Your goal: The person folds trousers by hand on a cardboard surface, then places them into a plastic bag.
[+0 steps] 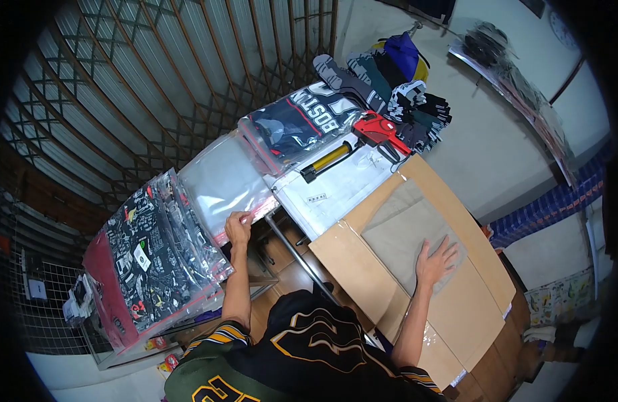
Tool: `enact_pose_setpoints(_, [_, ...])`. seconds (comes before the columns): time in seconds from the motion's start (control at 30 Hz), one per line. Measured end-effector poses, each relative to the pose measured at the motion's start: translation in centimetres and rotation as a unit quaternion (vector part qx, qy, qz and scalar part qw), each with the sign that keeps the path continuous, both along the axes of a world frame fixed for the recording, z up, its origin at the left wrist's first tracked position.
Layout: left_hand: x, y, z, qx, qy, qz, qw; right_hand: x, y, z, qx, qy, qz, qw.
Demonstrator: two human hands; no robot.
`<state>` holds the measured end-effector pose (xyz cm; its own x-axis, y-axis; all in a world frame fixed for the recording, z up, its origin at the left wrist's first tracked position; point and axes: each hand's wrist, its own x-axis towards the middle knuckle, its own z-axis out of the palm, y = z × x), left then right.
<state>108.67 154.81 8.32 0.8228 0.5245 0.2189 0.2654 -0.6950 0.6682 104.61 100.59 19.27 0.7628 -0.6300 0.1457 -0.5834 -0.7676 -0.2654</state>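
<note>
In the head view the left hand has its fingers curled shut on the near edge of a clear bag, the top one of a slippery stack on the low rack. The right hand lies open and flat, fingers spread, on a folded grey cloth. The cloth rests in the middle of a cardboard sheet on the table, well apart from the bag. The step in hand looks like drawing one bag off the stack while the cloth is kept folded. To do it well, the pinch should take only the top film, right by its red strip, and peel it back low and slowly so the bags beneath do not slide with it. The flat palm should press evenly and not drag, or the fold will open. By count there are two hands, one grey cloth and one cardboard sheet. There is also one yellow-and-black pump and one red tool on the white table. One pile of folded clothes lies behind them. A Boston pack tops its own small stack, and at least two printed packs overlap on the left. How many clear bags are in the stack I cannot tell.
</note>
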Motion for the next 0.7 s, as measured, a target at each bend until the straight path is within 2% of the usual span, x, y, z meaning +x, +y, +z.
enact_pose_setpoints(0.17, [0.5,0.7,-1.4,-0.034,-0.033,0.007,0.999,0.0,0.0,0.0,0.009,-0.007,-0.001,1.000])
enact_pose_setpoints(0.23, [0.7,0.8,-1.0,-0.056,-0.006,0.034,0.998,0.0,0.2,0.3,0.011,-0.009,-0.002,1.000])
enact_pose_setpoints(0.37, [1.1,1.0,-0.6,-0.062,-0.023,0.055,0.996,-0.1,0.2,0.2,0.011,-0.010,-0.004,1.000])
enact_pose_setpoints(0.53, [2.2,2.3,-3.2,-0.143,-0.161,0.134,0.967,0.0,0.0,-0.1,0.012,-0.024,-0.005,1.000])
enact_pose_setpoints(0.67, [2.4,2.6,-3.7,-0.214,-0.182,0.157,0.947,-0.1,0.1,0.2,0.019,-0.031,0.000,0.999])
enact_pose_setpoints(0.7, [2.6,2.1,-3.7,-0.208,-0.226,0.151,0.940,-0.2,0.1,0.1,0.019,-0.031,-0.004,0.999])
